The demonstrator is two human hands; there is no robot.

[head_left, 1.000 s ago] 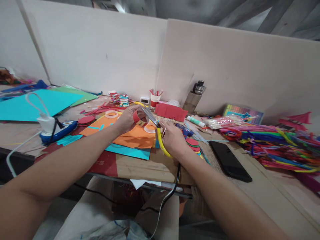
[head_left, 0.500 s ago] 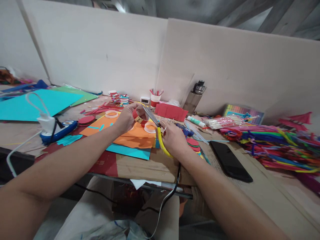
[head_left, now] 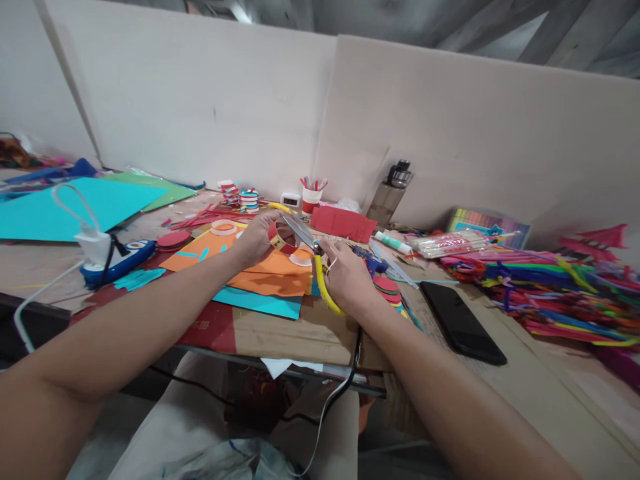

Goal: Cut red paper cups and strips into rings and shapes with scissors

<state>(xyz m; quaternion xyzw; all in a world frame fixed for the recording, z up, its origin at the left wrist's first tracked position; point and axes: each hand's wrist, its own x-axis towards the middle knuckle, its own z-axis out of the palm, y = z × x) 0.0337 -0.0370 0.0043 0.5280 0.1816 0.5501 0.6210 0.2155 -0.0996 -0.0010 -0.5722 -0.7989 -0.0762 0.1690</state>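
My left hand (head_left: 254, 238) is closed round a red paper ring (head_left: 278, 238) and holds it just above the orange paper sheets (head_left: 267, 277). My right hand (head_left: 347, 278) grips yellow-handled scissors (head_left: 311, 255), whose blades point up and left into the ring. A white tape ring (head_left: 300, 259) lies on the orange paper just below the blades. Coloured paper circles (head_left: 386, 287) are stacked to the right of my right hand.
A black phone (head_left: 460, 323) lies right of my right arm, beside a heap of coloured pipe cleaners (head_left: 550, 293). A blue glue gun (head_left: 117, 260) with a white charger sits on the left near cyan paper (head_left: 60, 210). A water bottle (head_left: 387, 197), glue stick (head_left: 393, 242) and pen cup (head_left: 311, 197) stand behind.
My left hand has turned the red ring between its fingers while the scissor blades stay at it. Both arms remain in about the same place.
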